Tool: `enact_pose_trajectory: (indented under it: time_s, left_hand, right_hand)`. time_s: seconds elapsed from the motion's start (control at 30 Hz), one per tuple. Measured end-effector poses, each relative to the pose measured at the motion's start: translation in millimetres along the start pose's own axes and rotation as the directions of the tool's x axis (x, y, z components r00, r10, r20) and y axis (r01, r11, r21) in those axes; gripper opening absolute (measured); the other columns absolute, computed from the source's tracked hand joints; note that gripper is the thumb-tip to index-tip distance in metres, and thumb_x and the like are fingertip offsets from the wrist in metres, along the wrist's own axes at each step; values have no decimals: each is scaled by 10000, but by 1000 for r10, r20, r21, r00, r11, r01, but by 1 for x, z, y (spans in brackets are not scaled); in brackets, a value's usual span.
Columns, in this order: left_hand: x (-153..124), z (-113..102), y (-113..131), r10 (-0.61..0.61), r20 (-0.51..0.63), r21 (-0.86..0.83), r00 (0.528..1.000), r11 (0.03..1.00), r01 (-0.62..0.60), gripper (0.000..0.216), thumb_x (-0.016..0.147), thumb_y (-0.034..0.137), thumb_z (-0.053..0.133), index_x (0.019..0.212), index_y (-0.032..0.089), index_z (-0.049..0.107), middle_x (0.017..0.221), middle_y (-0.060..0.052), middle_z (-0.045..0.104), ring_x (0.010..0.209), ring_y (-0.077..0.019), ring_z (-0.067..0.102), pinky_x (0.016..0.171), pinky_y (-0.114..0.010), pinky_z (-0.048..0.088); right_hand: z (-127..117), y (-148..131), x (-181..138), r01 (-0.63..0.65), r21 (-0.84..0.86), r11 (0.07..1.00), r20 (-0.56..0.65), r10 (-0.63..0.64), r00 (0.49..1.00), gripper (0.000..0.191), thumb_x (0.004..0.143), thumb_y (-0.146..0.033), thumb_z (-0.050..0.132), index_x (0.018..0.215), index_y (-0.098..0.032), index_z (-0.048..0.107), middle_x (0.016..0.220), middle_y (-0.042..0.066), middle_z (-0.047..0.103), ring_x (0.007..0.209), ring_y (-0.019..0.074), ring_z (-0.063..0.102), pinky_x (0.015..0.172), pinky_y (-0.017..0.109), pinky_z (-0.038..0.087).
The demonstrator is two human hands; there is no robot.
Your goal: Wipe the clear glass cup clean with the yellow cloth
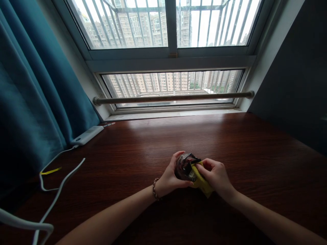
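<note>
Directly between the two hands sits a shiny, see-through rounded object, dark and reddish inside, with a black piece at its upper right; exactly what it is I cannot tell. The left hand curves around its left side, fingers over the far side and thumb along the near side, so the grip is as wide as the object. The right hand is nearly closed, pinching a yellow cloth against the object's right side, and the cloth's loose end hangs toward the near side. All of this is well apart from the far edge of the wood-grain table, roughly opposite that edge's middle; whether the object touches the tabletop is hidden. A beaded bracelet circles the left wrist. At the table's far left corner, beside a blue curtain, lies a white oblong device with a thin white cable running from it. A yellow strip lies by that cable, near the left edge.
</note>
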State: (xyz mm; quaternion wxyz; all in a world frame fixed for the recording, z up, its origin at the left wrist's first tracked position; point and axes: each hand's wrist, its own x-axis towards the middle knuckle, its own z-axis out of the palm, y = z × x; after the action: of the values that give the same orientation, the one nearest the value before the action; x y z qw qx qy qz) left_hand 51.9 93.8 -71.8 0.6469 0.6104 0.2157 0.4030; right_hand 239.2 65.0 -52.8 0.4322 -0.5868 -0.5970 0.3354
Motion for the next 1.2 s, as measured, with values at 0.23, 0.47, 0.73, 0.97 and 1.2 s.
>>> enact_pose_trajectory:
  time_s: [0.23,0.47,0.73,0.97,1.2]
  left_hand:
    - [4,-8,6,-111,-4,-150,994,983,109,712,598,286,800,1217,153,474,1195,-120,580,1140,-280,530,966,-362,422]
    - [5,-7,14,-136,16,-129,991,982,137,659,653,392,730,1210,110,518,1146,-120,600,1094,-283,531,931,-351,419]
    - [5,-3,11,-85,-82,-309,993,949,56,504,780,297,649,1219,131,467,1144,-138,617,1057,-238,577,920,-338,434]
    - [5,-8,11,-135,-20,-394,991,911,117,412,863,258,519,1236,88,483,1115,-175,641,1024,-271,614,930,-398,435]
    - [6,-13,10,-203,49,-391,978,897,206,508,898,431,414,1248,73,502,1057,-166,664,1007,-288,618,922,-410,437]
  right_hand:
    - [-2,-12,-2,-17,158,987,62,7,998,391,788,-503,612,775,-115,657,739,77,636,662,191,572,564,261,428]
    - [-3,-9,-3,3,161,987,51,-12,999,384,789,-488,622,734,-109,650,700,68,623,629,169,538,541,247,414]
    - [-1,-3,3,-65,246,967,51,54,997,431,730,-519,673,723,-91,622,715,90,623,648,184,551,551,260,428]
    - [-4,-5,4,-41,203,978,49,32,998,423,743,-521,661,720,-99,639,703,78,622,634,172,538,537,248,409]
    - [-8,-7,-1,191,20,981,13,-191,981,310,827,-454,610,789,-151,665,726,29,628,636,149,562,577,244,405]
